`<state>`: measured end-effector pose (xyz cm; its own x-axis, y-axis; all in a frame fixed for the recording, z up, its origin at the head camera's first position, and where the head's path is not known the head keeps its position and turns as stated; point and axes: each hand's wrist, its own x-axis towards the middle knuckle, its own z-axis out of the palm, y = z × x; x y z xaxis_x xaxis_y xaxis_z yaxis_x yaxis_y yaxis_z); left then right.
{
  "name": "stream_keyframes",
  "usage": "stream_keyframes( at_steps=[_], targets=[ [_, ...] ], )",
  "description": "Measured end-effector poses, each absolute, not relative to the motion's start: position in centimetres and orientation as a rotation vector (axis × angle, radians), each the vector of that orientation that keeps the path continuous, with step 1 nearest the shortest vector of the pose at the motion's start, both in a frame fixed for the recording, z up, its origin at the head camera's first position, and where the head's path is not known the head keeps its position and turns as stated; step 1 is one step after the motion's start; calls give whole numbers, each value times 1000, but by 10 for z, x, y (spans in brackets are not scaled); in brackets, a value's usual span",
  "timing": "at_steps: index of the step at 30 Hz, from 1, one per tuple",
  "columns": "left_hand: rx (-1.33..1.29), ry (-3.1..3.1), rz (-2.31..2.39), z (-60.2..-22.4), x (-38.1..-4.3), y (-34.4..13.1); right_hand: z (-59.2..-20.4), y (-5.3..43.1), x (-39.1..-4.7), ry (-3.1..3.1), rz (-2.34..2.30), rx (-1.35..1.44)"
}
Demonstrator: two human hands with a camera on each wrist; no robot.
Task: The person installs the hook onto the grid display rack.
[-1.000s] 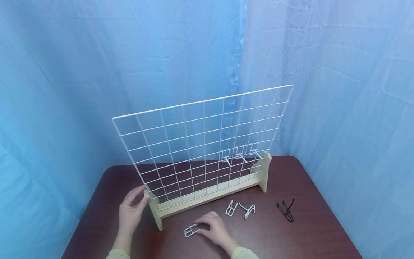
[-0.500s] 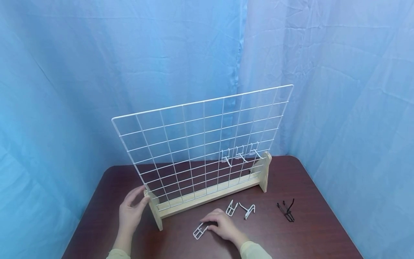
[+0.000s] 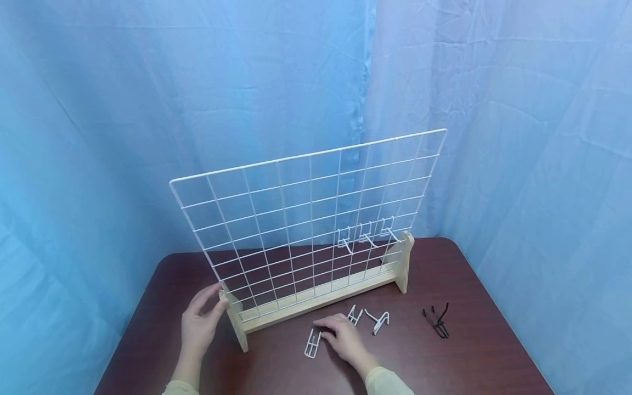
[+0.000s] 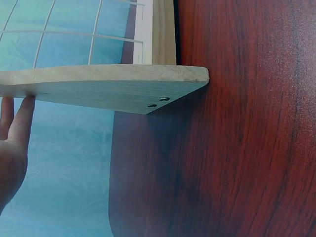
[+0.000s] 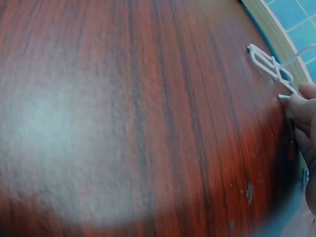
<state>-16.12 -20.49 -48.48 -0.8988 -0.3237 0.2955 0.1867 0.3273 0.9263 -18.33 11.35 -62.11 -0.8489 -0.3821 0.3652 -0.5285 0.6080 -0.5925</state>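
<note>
A white wire grid panel [image 3: 296,214] stands in a pale wooden stand [image 3: 321,296] on the dark red table. At the stand's left end piece [image 4: 118,89], my left hand [image 3: 197,323] grips the upper edge between thumb and fingers. In front of the stand, my right hand [image 3: 344,339] pinches one end of a white wire hook [image 3: 311,349] between thumb and forefinger. The right wrist view shows this hook [image 5: 266,61] low over or on the table; I cannot tell whether it touches.
Beyond the right hand lie two loose white hooks, one partly covered [image 3: 354,315] and one tilted [image 3: 378,321]. A black hook [image 3: 436,322] lies farther right. Three white hooks [image 3: 366,236] hang on the grid's lower right. Blue curtains [image 3: 123,109] surround the table [image 3: 474,362].
My right hand has moved right and slightly away from me with the white hook, which has turned so its length points more away from me. The left hand keeps its place.
</note>
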Motion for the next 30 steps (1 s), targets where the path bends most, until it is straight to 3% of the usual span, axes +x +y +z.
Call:
stream_keyframes(
  at_steps=[14, 22, 30],
  targets=[
    [111, -2165, -1588, -476, -157, -201, -622, 112, -179, -2649, 1085, 621],
    [144, -2161, -1614, -505, -170, -213, -627, 115, -174, -2534, 1154, 551],
    [122, -2176, -1603, -510, -172, -216, -625, 115, -165, -2423, 1223, 486]
  ],
)
